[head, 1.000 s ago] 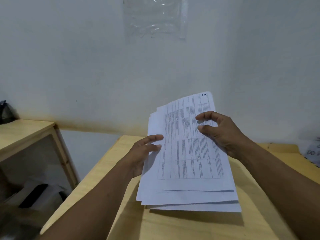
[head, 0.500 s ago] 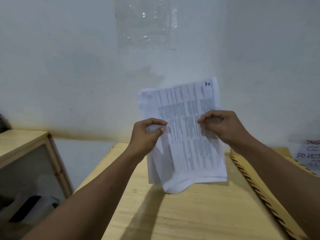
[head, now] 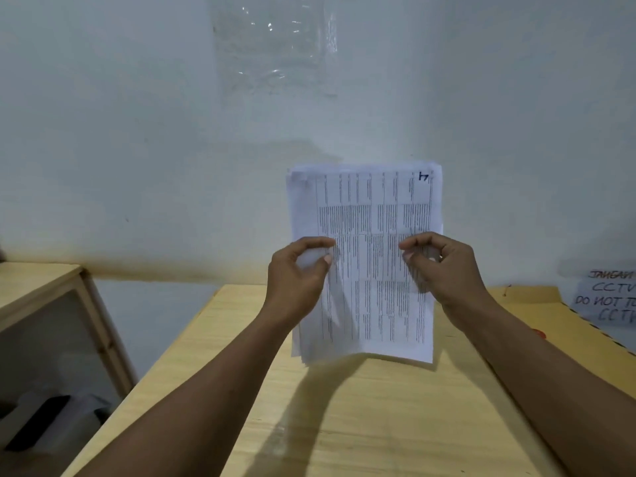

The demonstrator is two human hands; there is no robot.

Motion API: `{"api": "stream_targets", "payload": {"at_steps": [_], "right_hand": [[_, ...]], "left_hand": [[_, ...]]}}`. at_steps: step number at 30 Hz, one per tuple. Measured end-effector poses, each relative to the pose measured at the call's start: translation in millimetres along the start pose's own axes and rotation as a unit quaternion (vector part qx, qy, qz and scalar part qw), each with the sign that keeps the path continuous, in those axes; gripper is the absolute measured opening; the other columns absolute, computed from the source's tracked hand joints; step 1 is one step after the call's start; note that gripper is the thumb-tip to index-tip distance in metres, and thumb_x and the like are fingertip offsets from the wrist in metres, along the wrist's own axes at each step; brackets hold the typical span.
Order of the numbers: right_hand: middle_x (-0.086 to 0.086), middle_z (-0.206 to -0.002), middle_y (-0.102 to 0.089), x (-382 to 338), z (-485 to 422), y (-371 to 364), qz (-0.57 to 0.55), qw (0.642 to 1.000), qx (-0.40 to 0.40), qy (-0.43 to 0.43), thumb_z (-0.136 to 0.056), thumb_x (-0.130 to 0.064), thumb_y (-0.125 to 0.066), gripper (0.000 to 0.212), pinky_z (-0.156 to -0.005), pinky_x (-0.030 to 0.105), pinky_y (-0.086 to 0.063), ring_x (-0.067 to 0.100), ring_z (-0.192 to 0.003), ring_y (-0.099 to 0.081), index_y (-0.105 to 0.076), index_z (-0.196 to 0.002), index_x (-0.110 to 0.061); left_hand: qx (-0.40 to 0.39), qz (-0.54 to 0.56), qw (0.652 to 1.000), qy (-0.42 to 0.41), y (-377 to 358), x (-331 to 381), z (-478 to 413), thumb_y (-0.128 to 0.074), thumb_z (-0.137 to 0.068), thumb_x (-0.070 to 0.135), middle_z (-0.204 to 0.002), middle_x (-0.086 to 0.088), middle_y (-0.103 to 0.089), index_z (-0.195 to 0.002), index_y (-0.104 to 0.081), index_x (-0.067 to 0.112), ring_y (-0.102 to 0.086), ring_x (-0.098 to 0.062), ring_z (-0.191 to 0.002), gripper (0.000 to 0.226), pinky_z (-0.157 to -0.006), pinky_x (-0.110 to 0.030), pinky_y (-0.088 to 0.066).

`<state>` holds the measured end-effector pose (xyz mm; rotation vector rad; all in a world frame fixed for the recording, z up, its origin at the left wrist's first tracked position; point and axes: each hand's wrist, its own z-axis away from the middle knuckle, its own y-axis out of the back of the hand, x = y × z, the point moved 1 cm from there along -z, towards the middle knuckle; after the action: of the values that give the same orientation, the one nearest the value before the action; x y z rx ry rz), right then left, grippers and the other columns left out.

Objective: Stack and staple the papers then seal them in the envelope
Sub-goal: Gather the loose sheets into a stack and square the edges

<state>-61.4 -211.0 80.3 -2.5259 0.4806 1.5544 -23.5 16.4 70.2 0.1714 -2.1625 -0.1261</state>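
A stack of white printed papers (head: 366, 215) stands upright in front of me, its bottom edge down on the wooden table (head: 344, 425). My left hand (head: 296, 273) pinches the stack's left edge and my right hand (head: 444, 266) pinches its right edge, both at mid height. The sheets look nearly squared, with slight offsets along the left and bottom edges. A brown envelope (head: 564, 325) with a striped border lies flat on the table at the right, partly behind my right forearm. No stapler is in view.
A white wall stands close behind the table, with a plastic sleeve (head: 275, 46) taped high on it. A handwritten paper sign (head: 609, 297) leans at the far right. A lower wooden shelf unit (head: 44, 304) stands to the left with dark items inside.
The papers went from lying fanned on the table to being lifted, turned upright and squared together on their bottom edge. Both hands shifted to pinch the side edges. The envelope came into view.
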Motion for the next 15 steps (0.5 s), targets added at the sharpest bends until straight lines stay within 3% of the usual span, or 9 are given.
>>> {"api": "stream_targets", "payload": {"at_steps": [3,7,12,15], "right_hand": [[-0.001,-0.074,-0.067,14,8,6,-0.005,0.999,-0.012,-0.037,-0.087,0.004,-0.064,0.022,-0.055,0.033,-0.044,0.024,-0.066,-0.051,-0.075,-0.083,-0.014],[0.010,-0.082,-0.062,27,18,6,-0.009,0.997,-0.010,-0.077,-0.086,0.005,-0.063,0.023,-0.065,0.038,-0.040,0.025,-0.076,-0.048,-0.074,-0.080,-0.014],[0.002,-0.095,-0.070,22,18,-2,-0.011,0.999,0.017,-0.047,-0.087,0.005,-0.061,0.027,-0.064,0.025,-0.045,0.018,-0.076,-0.058,-0.074,-0.080,-0.017],[-0.004,-0.100,-0.073,31,18,0,0.003,0.998,0.014,-0.054,-0.086,0.006,-0.060,0.026,-0.067,0.033,-0.044,0.024,-0.077,-0.054,-0.075,-0.083,-0.016]], "left_hand": [[-0.044,-0.091,0.995,-0.015,-1,-14,8,-0.072,-0.089,0.023,-0.114,0.015,-0.072,-0.102,-0.076,0.034,-0.062,0.003,-0.113,0.018,-0.098,-0.018,-0.045],[-0.042,-0.063,0.997,0.026,-6,-26,17,-0.071,-0.090,0.023,-0.115,0.016,-0.072,-0.102,-0.076,0.036,-0.061,-0.001,-0.117,0.019,-0.104,-0.027,-0.044],[0.001,-0.005,0.999,0.038,-21,-20,16,-0.070,-0.088,0.018,-0.116,0.010,-0.071,-0.100,-0.076,0.038,-0.061,-0.001,-0.116,0.024,-0.108,-0.035,-0.046],[-0.017,-0.021,0.999,0.046,-22,-20,18,-0.069,-0.090,0.018,-0.119,0.008,-0.065,-0.103,-0.074,0.041,-0.056,0.005,-0.115,0.028,-0.106,-0.030,-0.043]]}}
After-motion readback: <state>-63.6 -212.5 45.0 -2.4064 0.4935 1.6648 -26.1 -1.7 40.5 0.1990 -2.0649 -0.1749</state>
